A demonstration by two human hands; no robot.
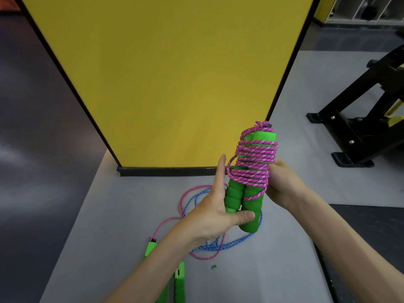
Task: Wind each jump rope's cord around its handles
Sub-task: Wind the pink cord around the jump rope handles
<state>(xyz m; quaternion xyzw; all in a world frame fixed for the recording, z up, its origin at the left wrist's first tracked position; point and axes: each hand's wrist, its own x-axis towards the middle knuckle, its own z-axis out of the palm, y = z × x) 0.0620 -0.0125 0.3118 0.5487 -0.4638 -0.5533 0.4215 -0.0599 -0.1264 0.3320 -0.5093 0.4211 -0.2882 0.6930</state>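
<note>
Two green foam handles [237, 194] stand side by side, upright, in front of me. A magenta cord [254, 162] is wound many times round their upper half, knotted at the top. My left hand [215, 212] holds their lower part, thumb pressed across the front, index finger pointing straight up beside them. My right hand [284, 185] grips the wound bundle from the right; its fingers are hidden behind the cord. On the grey floor below lie a loose pink cord [188, 194] and a loose blue cord [229, 244], tangled, with more green handles [149, 249] near my left forearm.
A tall yellow panel [166, 79] with a black frame stands upright just behind the handles. A black metal gym frame [360, 132] sits on the floor at the right. A dark floor mat [371, 232] lies under my right forearm.
</note>
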